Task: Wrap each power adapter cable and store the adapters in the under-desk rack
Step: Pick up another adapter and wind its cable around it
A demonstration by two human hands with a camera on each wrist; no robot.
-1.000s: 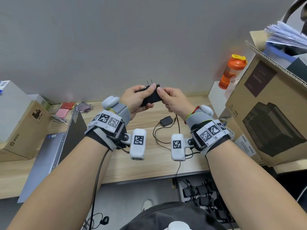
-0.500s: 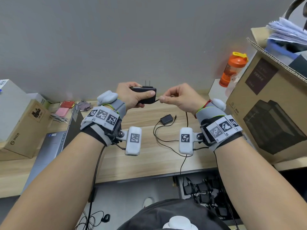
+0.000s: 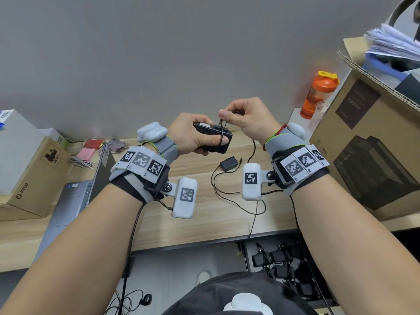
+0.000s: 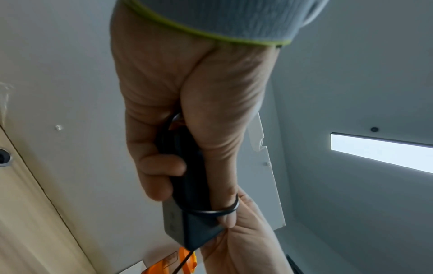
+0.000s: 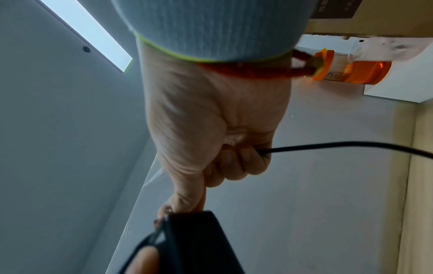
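Observation:
My left hand (image 3: 193, 135) grips a black power adapter (image 3: 213, 138) above the desk, thumb lying across its face. Its thin black cable (image 3: 221, 133) loops once around the adapter and over that thumb. My right hand (image 3: 243, 117) pinches the cable just above the adapter and the rest trails down to the desk (image 3: 253, 151). In the left wrist view the adapter (image 4: 189, 194) sits in my palm with the cable loop (image 4: 218, 211) around the thumb. The right wrist view shows the cable (image 5: 328, 145) leaving my curled fingers. A second small adapter (image 3: 228, 163) lies on the desk.
Under the desk edge a rack (image 3: 284, 267) holds several black adapters. A large cardboard box (image 3: 372, 142) and an orange bottle (image 3: 318, 94) stand at the right. A laptop (image 3: 75, 201) and a Pico box (image 3: 29, 178) are at the left.
My right hand drew the cable out to the right, then brought it up and over the adapter, laying a loop around it. The left hand tilted the adapter flatter.

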